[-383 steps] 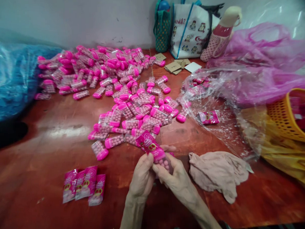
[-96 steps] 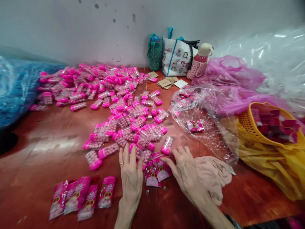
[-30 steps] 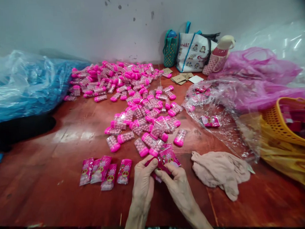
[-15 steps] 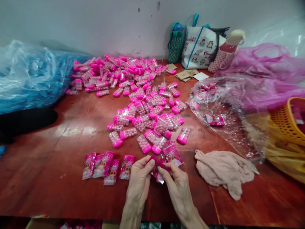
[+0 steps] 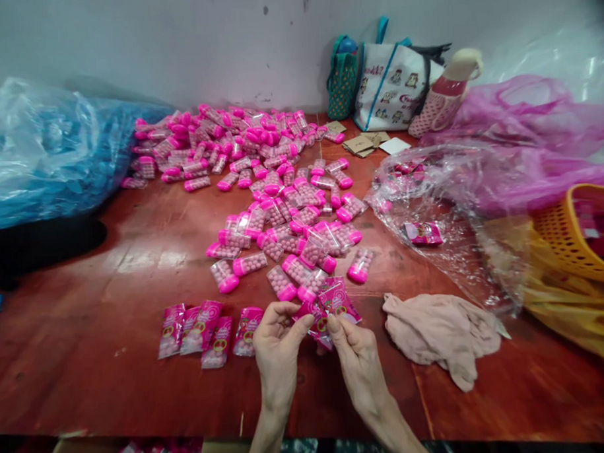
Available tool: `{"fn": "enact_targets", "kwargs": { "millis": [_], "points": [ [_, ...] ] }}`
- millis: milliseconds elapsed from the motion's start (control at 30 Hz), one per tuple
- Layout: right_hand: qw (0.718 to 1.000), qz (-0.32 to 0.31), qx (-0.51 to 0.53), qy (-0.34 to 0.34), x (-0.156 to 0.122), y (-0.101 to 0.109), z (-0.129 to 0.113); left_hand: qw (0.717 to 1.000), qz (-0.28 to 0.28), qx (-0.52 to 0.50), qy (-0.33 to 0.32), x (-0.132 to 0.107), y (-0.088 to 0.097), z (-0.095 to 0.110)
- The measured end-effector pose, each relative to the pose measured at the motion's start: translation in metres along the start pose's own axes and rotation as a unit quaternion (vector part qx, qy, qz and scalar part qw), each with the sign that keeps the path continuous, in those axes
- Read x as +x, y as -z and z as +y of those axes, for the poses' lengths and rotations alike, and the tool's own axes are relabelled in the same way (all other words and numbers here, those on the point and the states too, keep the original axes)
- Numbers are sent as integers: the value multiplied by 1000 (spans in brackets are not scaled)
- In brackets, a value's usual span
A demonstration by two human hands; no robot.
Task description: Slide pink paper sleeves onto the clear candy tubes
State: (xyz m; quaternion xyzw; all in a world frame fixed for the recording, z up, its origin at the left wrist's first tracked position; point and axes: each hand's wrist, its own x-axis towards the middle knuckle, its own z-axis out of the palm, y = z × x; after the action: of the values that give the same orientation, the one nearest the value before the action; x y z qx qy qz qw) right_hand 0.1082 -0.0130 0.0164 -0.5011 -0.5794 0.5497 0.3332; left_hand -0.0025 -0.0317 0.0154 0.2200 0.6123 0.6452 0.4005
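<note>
Drawn slightly apart since a moment ago, left hand [image 5: 276,343] and right hand [image 5: 359,356] pinch a glossy pink printed plastic sleeve [image 5: 319,324] between thumbs and fingertips, over the red wooden desk [image 5: 89,366] near its front edge, beside wrapped pink packs [image 5: 206,327].

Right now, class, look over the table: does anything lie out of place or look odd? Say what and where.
One stray packet lies on the clear sheet at right, apart from the packet row beside the left hand. A cloth lies crumpled by the right hand. Both hands pinch a pink wrapper.
</note>
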Motion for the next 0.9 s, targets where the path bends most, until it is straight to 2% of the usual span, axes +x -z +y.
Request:
{"fn": "enact_targets", "kwargs": {
  "millis": [167, 233, 333, 500, 700, 800, 900],
  "points": [
    [999, -41, -20, 3, 2, 3, 3, 992, -119, 28, -27, 6, 10, 1],
    [998, -60, -30, 9, 2, 5, 3, 992, -110, 37, -51, 8, 12, 1],
    [997, -64, -40, 14, 3, 6, 4, 989, -60, 85, -103, 8, 10, 0],
    [997, -49, -56, 11, 6, 7, 5, 979, -61, 123, -149, 4, 9, -2],
    [998, -55, -45, -1, 8, 10, 5, 983, -47, 97, -149, 3, 19, -1],
    [998, -59, -16, -3, 10, 9, 3, 983, -114, 74, -120, 7, 19, 4],
    [998, -65, -15, -5, 9, 7, 2, 983, -172, -9, -57, 8, 14, 7]
  ]
}}
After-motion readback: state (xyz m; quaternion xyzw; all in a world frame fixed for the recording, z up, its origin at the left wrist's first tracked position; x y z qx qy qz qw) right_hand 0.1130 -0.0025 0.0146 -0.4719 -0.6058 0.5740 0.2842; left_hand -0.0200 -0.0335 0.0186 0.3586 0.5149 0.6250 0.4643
